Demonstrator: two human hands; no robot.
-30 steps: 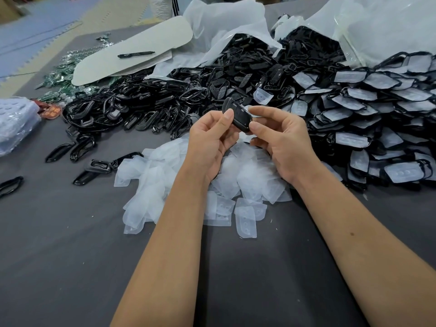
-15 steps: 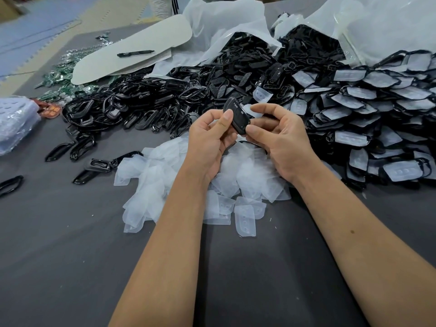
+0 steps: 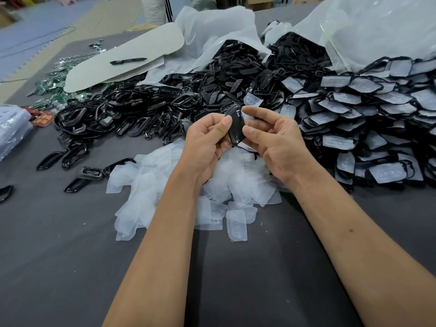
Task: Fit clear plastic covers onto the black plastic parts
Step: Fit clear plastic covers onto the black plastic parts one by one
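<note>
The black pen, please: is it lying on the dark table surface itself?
No, the black pen lies on a pale grey sheet at the far left, not on the table.

Table surface point(image 3: 70, 267) dark grey, plain, few white specks. Held part point(image 3: 236, 125) glossy black with small white marking near its top. Loose cover pile point(image 3: 151, 192) translucent milky white, some with a row of round dimples. Pile of bare parts point(image 3: 132, 114) glossy black. Pile of covered parts point(image 3: 368, 109) black rims with frosted pale grey-white faces. Plastic bags point(image 3: 377, 27) translucent white, shiny. Board point(image 3: 132, 55) pale grey-beige, plain. Pen point(image 3: 128, 60) black. Small circuit boards point(image 3: 49, 83) green with silver bits. Packet point(image 3: 43, 119) red-orange. Bagged stack at left edge point(image 3: 11, 128) pale bluish-white. Floor mats point(image 3: 47, 22) blue-lilac and tan, with toothed edges.
</note>
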